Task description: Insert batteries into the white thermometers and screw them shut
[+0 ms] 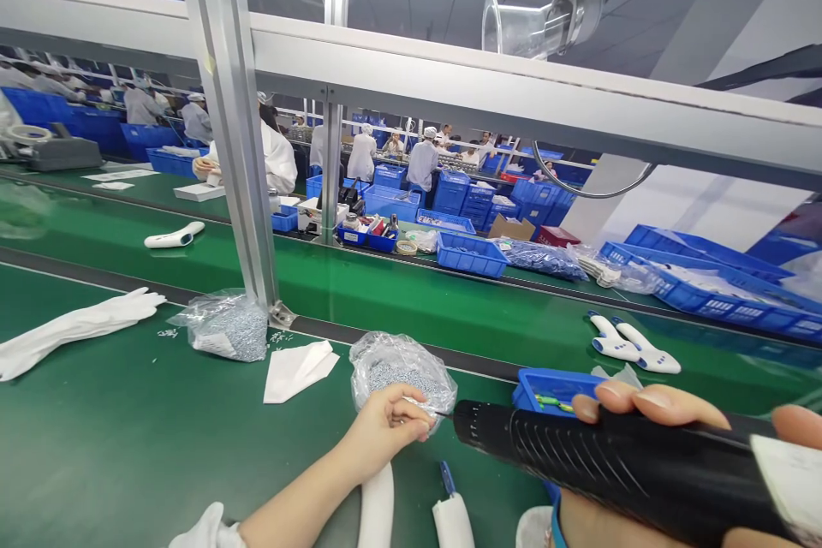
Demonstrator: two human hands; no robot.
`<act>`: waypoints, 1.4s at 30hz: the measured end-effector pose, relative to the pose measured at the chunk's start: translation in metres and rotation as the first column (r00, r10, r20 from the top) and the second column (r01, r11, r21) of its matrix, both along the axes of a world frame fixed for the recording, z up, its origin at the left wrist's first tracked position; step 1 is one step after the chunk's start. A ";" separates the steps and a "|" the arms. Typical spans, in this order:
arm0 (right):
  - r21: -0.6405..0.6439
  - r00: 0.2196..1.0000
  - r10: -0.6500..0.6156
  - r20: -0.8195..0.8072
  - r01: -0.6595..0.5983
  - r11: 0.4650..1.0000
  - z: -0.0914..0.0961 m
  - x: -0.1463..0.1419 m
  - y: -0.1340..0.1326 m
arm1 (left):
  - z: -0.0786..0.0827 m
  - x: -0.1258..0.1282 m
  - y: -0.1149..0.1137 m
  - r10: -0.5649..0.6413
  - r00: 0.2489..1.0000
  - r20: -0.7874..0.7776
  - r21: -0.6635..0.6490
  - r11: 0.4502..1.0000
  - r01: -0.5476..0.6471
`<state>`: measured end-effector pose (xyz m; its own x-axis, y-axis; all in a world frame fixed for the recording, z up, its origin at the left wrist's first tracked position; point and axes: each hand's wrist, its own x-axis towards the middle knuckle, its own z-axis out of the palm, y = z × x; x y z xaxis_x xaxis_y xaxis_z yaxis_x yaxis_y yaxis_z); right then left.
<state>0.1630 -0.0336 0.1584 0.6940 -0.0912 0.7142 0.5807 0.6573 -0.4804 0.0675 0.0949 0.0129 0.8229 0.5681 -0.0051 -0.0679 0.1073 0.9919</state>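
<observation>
My right hand (674,407) is wrapped round a black electric screwdriver (597,454), which lies nearly level and points left. Its thin bit reaches to the fingertips of my left hand (389,428). Those fingers are pinched together at the bit's tip, and whatever they hold is too small to make out. Just behind and below them sits an open clear plastic bag (402,368) full of small silvery screws. Under my left wrist a white curved plastic part (377,505) lies on the green bench, and another white part (453,521) with a blue end is to its right.
A second bag of screws (235,330), a folded white paper (299,372) and white gloves (83,325) lie leftward. Behind my right hand stands a blue bin (530,394). White devices (633,347) rest on the green conveyor (398,300). A metal post (235,128) rises ahead; people work beyond.
</observation>
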 end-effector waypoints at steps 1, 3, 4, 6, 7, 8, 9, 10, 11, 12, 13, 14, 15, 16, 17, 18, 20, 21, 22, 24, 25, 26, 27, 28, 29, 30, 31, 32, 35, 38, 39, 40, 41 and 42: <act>-0.008 1.000 0.013 0.016 -0.013 1.000 0.003 0.000 0.002 | -0.001 0.000 0.000 0.009 1.000 0.021 -0.049 0.999 -0.008; -0.041 0.995 0.095 0.017 -0.094 0.995 0.004 0.002 0.003 | 0.000 0.000 0.000 0.025 0.998 0.056 -0.131 0.991 -0.017; -0.051 0.989 0.150 0.016 -0.149 0.988 0.003 0.003 0.003 | 0.001 0.000 0.000 0.030 0.997 0.071 -0.167 0.986 -0.018; -0.060 0.975 0.222 0.003 -0.222 0.973 0.000 0.004 0.002 | 0.004 -0.001 0.000 0.036 0.995 0.097 -0.231 0.973 -0.013; -0.057 0.974 0.227 -0.011 -0.227 0.972 0.000 0.003 0.002 | 0.006 -0.002 0.000 0.038 0.994 0.107 -0.259 0.966 -0.009; -0.062 0.973 0.232 -0.018 -0.232 0.971 -0.001 0.002 0.002 | 0.008 -0.002 -0.001 0.038 0.992 0.117 -0.283 0.959 -0.004; -0.065 0.972 0.232 -0.019 -0.233 0.970 -0.001 0.000 0.002 | 0.009 -0.003 -0.001 0.039 0.991 0.125 -0.306 0.952 0.001; -0.071 0.972 0.233 -0.015 -0.234 0.970 0.000 -0.001 0.003 | 0.011 -0.003 -0.001 0.039 0.991 0.132 -0.325 0.946 0.006; -0.081 0.971 0.238 -0.012 -0.239 0.968 0.000 -0.003 0.004 | 0.012 -0.003 -0.001 0.038 0.990 0.137 -0.341 0.940 0.012; -0.089 0.970 0.245 -0.010 -0.245 0.966 0.000 -0.004 0.004 | 0.013 -0.004 -0.001 0.035 0.989 0.141 -0.355 0.935 0.017; -0.100 0.967 0.254 -0.009 -0.254 0.962 0.000 -0.005 0.004 | 0.014 -0.004 -0.001 0.033 0.989 0.144 -0.366 0.930 0.022; -0.106 0.966 0.260 -0.009 -0.259 0.960 0.000 -0.006 0.004 | 0.014 -0.003 -0.001 0.032 0.989 0.145 -0.376 0.926 0.026; -0.109 0.965 0.264 -0.009 -0.263 0.959 -0.001 -0.006 0.004 | 0.015 -0.003 -0.001 0.030 0.989 0.147 -0.384 0.923 0.029; -0.111 0.964 0.267 -0.005 -0.266 0.958 -0.002 -0.006 0.003 | 0.015 -0.003 -0.002 0.029 0.989 0.148 -0.389 0.921 0.031; -0.111 0.963 0.269 0.002 -0.267 0.957 -0.002 -0.005 0.003 | 0.015 -0.003 -0.002 0.029 0.988 0.149 -0.394 0.919 0.033; -0.109 0.963 0.269 0.009 -0.266 0.958 -0.003 -0.005 0.003 | 0.015 -0.003 -0.002 0.029 0.988 0.150 -0.397 0.917 0.034; -0.108 0.965 0.262 0.011 -0.260 0.960 -0.003 -0.005 0.003 | 0.015 -0.003 -0.002 0.030 0.988 0.151 -0.403 0.915 0.034; -0.109 0.966 0.258 0.011 -0.256 0.961 -0.004 -0.005 0.003 | 0.015 -0.003 -0.002 0.032 0.988 0.152 -0.406 0.913 0.033; -0.107 0.968 0.251 0.007 -0.249 0.963 -0.004 -0.005 0.003 | 0.015 -0.003 -0.002 0.035 0.988 0.152 -0.409 0.912 0.031; -0.109 0.970 0.241 -0.009 -0.241 0.964 -0.004 -0.006 0.003 | 0.016 -0.004 -0.002 0.040 0.987 0.153 -0.410 0.911 0.027; -0.110 0.971 0.240 -0.015 -0.241 0.964 -0.004 -0.006 0.003 | 0.016 -0.004 -0.002 0.041 0.987 0.154 -0.409 0.912 0.026; -0.109 0.970 0.241 -0.019 -0.242 0.964 -0.005 -0.006 0.003 | 0.016 -0.003 -0.002 0.042 0.987 0.155 -0.407 0.913 0.025; -0.108 0.970 0.243 -0.021 -0.244 0.964 -0.005 -0.006 0.003 | 0.016 -0.003 -0.002 0.043 0.987 0.155 -0.405 0.914 0.024; -0.106 0.969 0.247 -0.023 -0.248 0.963 -0.005 -0.006 0.003 | 0.016 -0.003 -0.002 0.045 0.987 0.156 -0.403 0.915 0.022; -0.102 0.968 0.250 -0.022 -0.251 0.963 -0.005 -0.006 0.003 | 0.015 -0.003 -0.002 0.046 0.987 0.157 -0.401 0.916 0.021; -0.103 0.967 0.253 -0.028 -0.255 0.962 -0.005 -0.006 0.003 | 0.014 -0.003 -0.002 0.047 0.986 0.157 -0.397 0.918 0.019; -0.108 0.966 0.255 -0.035 -0.258 0.960 -0.005 -0.006 0.003 | 0.013 -0.003 -0.002 0.046 0.986 0.158 -0.393 0.919 0.020; -0.113 0.966 0.256 -0.044 -0.259 0.959 -0.004 -0.006 0.003 | 0.011 -0.003 -0.002 0.044 0.986 0.160 -0.388 0.921 0.022; -0.115 0.970 0.242 -0.024 -0.243 0.963 -0.002 -0.007 0.003 | 0.006 -0.005 -0.001 0.025 0.985 0.171 -0.370 0.928 0.041; -0.100 0.972 0.232 0.023 -0.229 0.968 0.000 -0.010 0.001 | 0.000 -0.009 -0.001 -0.008 0.984 0.178 -0.313 0.947 0.065; -0.094 0.972 0.233 0.038 -0.229 0.969 0.000 -0.011 -0.001 | -0.001 -0.011 -0.001 -0.019 0.985 0.169 -0.274 0.959 0.066; -0.090 0.971 0.234 0.047 -0.229 0.969 0.000 -0.011 -0.003 | -0.002 -0.013 -0.001 -0.029 0.988 0.152 -0.216 0.975 0.062; -0.088 0.971 0.232 0.061 -0.226 0.970 0.000 -0.012 -0.006 | -0.003 -0.016 -0.001 -0.036 0.992 0.122 -0.126 0.991 0.052; -0.085 0.972 0.222 0.073 -0.216 0.973 0.000 -0.013 -0.009 | -0.002 -0.019 -0.002 -0.040 0.996 0.084 -0.018 0.999 0.041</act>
